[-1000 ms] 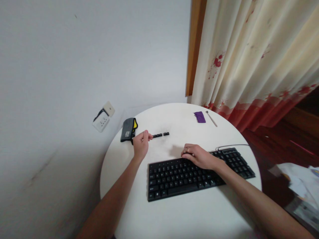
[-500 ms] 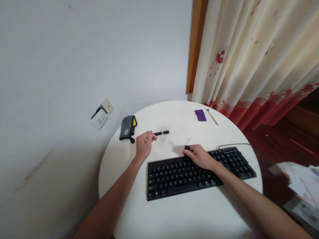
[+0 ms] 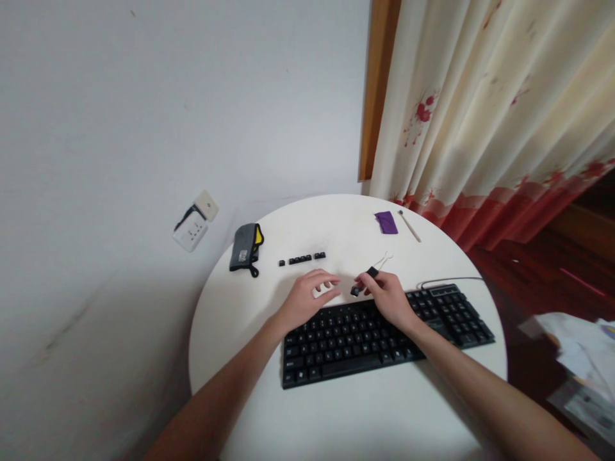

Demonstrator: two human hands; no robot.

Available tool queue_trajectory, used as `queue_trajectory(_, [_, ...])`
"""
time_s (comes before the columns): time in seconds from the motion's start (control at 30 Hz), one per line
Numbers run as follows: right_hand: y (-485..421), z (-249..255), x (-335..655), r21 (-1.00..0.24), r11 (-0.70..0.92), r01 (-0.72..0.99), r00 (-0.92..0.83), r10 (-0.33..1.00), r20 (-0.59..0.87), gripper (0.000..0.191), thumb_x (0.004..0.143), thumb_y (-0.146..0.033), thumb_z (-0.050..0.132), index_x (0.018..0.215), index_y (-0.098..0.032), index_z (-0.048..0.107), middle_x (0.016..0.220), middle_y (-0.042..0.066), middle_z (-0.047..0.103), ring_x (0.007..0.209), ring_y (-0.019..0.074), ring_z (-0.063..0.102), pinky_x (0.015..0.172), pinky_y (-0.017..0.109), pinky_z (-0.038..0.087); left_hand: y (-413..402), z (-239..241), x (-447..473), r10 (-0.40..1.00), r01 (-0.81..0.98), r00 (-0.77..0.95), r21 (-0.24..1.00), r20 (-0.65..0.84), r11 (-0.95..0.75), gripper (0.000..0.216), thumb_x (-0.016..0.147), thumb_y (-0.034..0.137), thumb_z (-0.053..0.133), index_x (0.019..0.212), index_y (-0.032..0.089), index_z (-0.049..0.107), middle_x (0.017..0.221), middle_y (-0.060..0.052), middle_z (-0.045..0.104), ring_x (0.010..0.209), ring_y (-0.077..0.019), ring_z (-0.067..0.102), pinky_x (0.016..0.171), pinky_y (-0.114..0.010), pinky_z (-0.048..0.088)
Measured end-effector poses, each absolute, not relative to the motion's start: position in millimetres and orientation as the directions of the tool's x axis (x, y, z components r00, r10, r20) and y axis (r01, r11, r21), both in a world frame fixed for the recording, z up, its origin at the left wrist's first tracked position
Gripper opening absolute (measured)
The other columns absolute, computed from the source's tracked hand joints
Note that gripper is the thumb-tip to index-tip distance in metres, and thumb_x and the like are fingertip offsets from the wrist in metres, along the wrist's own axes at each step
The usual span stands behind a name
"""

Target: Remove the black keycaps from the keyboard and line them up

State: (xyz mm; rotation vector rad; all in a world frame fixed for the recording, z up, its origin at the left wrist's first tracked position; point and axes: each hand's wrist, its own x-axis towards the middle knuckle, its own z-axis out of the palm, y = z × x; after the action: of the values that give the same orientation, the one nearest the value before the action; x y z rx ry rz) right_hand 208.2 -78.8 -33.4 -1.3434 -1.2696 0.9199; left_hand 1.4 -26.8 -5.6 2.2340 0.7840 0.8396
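Note:
My right hand (image 3: 388, 298) is closed around a keycap puller (image 3: 373, 271), a black handle with two thin wire prongs pointing up and away. A loose black keycap (image 3: 355, 291) shows at this hand's fingertips, just above the keyboard's back edge. Just left of it, my left hand (image 3: 310, 296) has thumb and fingers apart with nothing between them, above the left back part of the black keyboard (image 3: 350, 368). Several removed keycaps (image 3: 300, 259) lie in a row on the white table behind my left hand.
A grey pouch (image 3: 244, 246) with a yellow lining lies at the left of the round white table (image 3: 336, 416). Toward the back right are a purple cloth (image 3: 386, 222) and a thin brush (image 3: 409, 226). The keyboard cable (image 3: 451, 278) runs off the right side.
My left hand has moved from the keycap row toward my right hand and opened, uncovering the row's left keycaps. My right hand has tilted the puller rightward, and a keycap now shows at its fingertips.

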Motion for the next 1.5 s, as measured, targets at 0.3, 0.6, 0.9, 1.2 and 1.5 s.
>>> queue_trajectory(0.3, [-88.5, -34.0, 189.8, -0.991, 0.09, 0.097, 0.124, 0.987, 0.102, 0.039, 0.086, -0.047, 0.055, 0.077, -0.013, 0.073, 0.068, 0.005, 0.069, 0.057, 0.0143, 0.057, 0.057, 0.025, 0.046, -42.4, -9.9, 12.2, 0.611, 0.182, 0.688, 0.723, 0.391, -0.667, 0.015, 0.085, 0.022, 0.064, 0.1, 0.021, 0.068, 0.093, -0.006, 0.065, 0.083, -0.016, 0.061, 0.077, -0.031, 0.052])
queue_trajectory(0.6, [-88.3, -35.4, 191.1, -0.996, 0.056, 0.074, 0.101, 0.993, 0.063, 0.043, 0.087, -0.051, 0.054, 0.08, -0.013, 0.073, 0.067, 0.004, 0.069, 0.06, 0.0155, 0.06, 0.06, 0.027, 0.047, -38.3, -16.3, 9.0, 0.55, 0.19, 0.719, 0.641, 0.425, -0.744, 0.019, 0.089, 0.022, 0.059, 0.104, 0.023, 0.07, 0.096, -0.006, 0.065, 0.089, -0.0172, 0.062, 0.081, -0.032, 0.053])
queue_trajectory(0.9, [-88.0, -33.9, 193.0, -0.983, 0.06, 0.175, 0.07, 0.995, 0.073, 0.042, 0.089, -0.046, 0.051, 0.069, -0.014, 0.07, 0.053, 0.001, 0.062, 0.05, 0.0142, 0.055, 0.051, 0.025, 0.042, -48.1, -8.3, 14.3, 0.515, 0.132, 0.757, 0.678, 0.402, -0.723, 0.014, 0.087, 0.021, 0.062, 0.098, 0.022, 0.069, 0.1, -0.006, 0.065, 0.099, -0.019, 0.061, 0.091, -0.034, 0.05])
queue_trajectory(1.2, [-91.5, -24.7, 201.0, -0.91, 0.271, 0.313, 0.07, 0.949, 0.307, 0.024, 0.093, -0.031, 0.045, 0.096, -0.018, 0.065, 0.093, 0.005, 0.067, 0.088, 0.0184, 0.061, 0.082, 0.03, 0.044, -40.6, -8.8, 11.2, 0.675, 0.193, 0.584, 0.731, 0.451, -0.655, 0.012, 0.086, 0.025, 0.064, 0.095, 0.02, 0.069, 0.095, -0.006, 0.068, 0.089, -0.0176, 0.063, 0.08, -0.03, 0.051])
queue_trajectory(1.5, [-96.4, -21.5, 197.7, -0.817, 0.407, 0.408, -0.131, 0.912, 0.389, 0.02, 0.089, -0.022, 0.052, 0.105, -0.02, 0.063, 0.087, 0.003, 0.06, 0.07, 0.0141, 0.052, 0.064, 0.027, 0.043, -36.5, -10.8, 7.8, 0.707, 0.199, 0.535, 0.744, 0.463, -0.638, 0.018, 0.081, 0.028, 0.07, 0.097, 0.019, 0.072, 0.089, -0.006, 0.068, 0.082, -0.0172, 0.063, 0.077, -0.03, 0.052])
